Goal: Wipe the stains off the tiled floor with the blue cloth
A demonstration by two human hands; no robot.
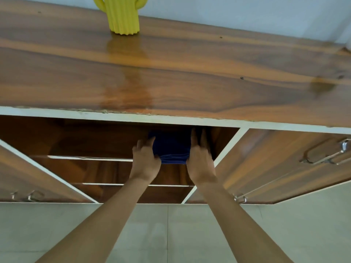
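The blue cloth (171, 149) lies folded on the top shelf inside an open wooden cabinet, its far part hidden under the countertop edge. My left hand (145, 160) presses against the cloth's left side with fingers curled on it. My right hand (200, 158) holds the cloth's right side, fingers reaching into the shelf. The grey tiled floor (171, 234) spreads below the cabinet, under my forearms; I make out no clear stains on it.
A glossy wooden countertop (190, 69) overhangs the cabinet, with a yellow cactus-shaped ornament (122, 15) at the back. Open cabinet doors (275, 168) with metal handles swing out on the right and on the left (38, 179). Lower shelves (106, 171) sit beneath the cloth.
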